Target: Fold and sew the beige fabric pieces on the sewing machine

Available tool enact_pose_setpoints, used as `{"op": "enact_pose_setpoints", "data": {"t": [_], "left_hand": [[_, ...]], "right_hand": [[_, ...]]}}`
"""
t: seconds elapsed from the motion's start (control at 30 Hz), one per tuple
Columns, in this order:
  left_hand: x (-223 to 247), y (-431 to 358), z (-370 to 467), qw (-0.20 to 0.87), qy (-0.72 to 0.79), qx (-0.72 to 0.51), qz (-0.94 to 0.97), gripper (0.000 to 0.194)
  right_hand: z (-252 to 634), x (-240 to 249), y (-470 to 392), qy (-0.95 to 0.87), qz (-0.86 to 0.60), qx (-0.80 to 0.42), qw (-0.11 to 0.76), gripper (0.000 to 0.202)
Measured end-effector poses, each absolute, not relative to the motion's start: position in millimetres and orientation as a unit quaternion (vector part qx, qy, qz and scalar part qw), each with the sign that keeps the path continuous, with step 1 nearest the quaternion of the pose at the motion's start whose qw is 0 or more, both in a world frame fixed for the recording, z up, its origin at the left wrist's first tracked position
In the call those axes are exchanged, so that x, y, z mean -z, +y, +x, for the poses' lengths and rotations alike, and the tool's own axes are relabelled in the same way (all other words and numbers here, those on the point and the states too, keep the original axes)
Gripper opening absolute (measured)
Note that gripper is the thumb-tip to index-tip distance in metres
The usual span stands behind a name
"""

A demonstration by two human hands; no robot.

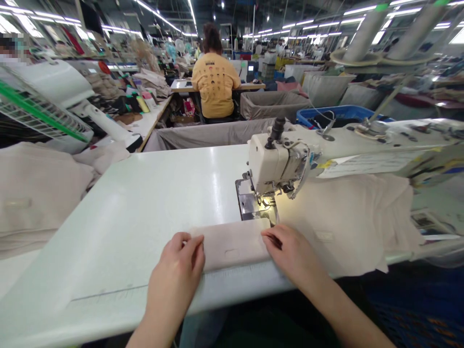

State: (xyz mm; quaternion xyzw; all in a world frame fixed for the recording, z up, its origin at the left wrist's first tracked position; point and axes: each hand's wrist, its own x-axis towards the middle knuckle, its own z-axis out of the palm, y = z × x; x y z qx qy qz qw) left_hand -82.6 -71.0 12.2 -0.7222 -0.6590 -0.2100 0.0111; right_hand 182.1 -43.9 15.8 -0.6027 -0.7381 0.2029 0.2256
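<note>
A pale beige fabric strip [232,241], folded and with a small rectangular mark near its lower edge, lies on the white sewing table in front of me. My left hand [183,256] pinches its left end between thumb and fingers. At the opposite end, my right hand [286,246] pinches the edge close to the corner. Just beyond the strip stands an industrial sewing machine [270,164], its lamp lighting the needle area and metal plate [250,203]. Larger beige fabric pieces [348,212] lie under the machine arm, to the right of my right hand.
Stacked beige fabric [39,188] lies at the far left, below a white fan-like device with a green rim [43,111]. Thread cones [366,34] stand above the machine. Cloth-lined bins [213,135] and a blue basket [340,113] sit behind the table. A person in yellow [213,82] sits ahead.
</note>
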Motion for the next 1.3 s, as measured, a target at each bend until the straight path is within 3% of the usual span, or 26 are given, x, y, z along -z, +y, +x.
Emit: {"op": "enact_pose_setpoints", "data": {"t": [0.13, 0.33, 0.43, 0.57, 0.7, 0.9, 1.3], "left_hand": [[-17.7, -60.9, -87.1, 0.1, -0.584, 0.202, -0.78, 0.022], [-36.2, 0.2, -80.0, 0.026, -0.559, 0.009, -0.829, 0.024], [-45.8, 32.8, -56.0, 0.026, -0.562, -0.017, -0.827, 0.024], [-44.2, 64.6, -21.5, 0.005, -0.514, 0.003, -0.858, 0.04], [-33.6, 86.7, -6.6, -0.026, -0.468, 0.023, -0.883, 0.033], [-25.6, 99.5, -8.0, -0.048, -0.46, 0.042, -0.886, 0.039], [-20.8, 104.6, -8.2, -0.055, -0.457, 0.061, -0.886, 0.037]], "right_hand": [[189.4, -20.3, -45.4, -0.835, -0.522, -0.065, 0.164, 0.012], [190.5, -15.5, -42.8, -0.853, -0.501, -0.031, 0.145, 0.006], [185.0, -13.5, -45.1, -0.845, -0.513, -0.034, 0.145, 0.008], [179.1, -11.5, -49.5, -0.83, -0.534, -0.036, 0.157, 0.009], [178.1, -8.5, -49.8, -0.822, -0.542, -0.037, 0.171, 0.008], [180.3, -2.8, -46.5, -0.809, -0.546, -0.023, 0.217, 0.011], [178.1, -3.5, -43.0, -0.806, -0.555, -0.011, 0.207, 0.006]]}}
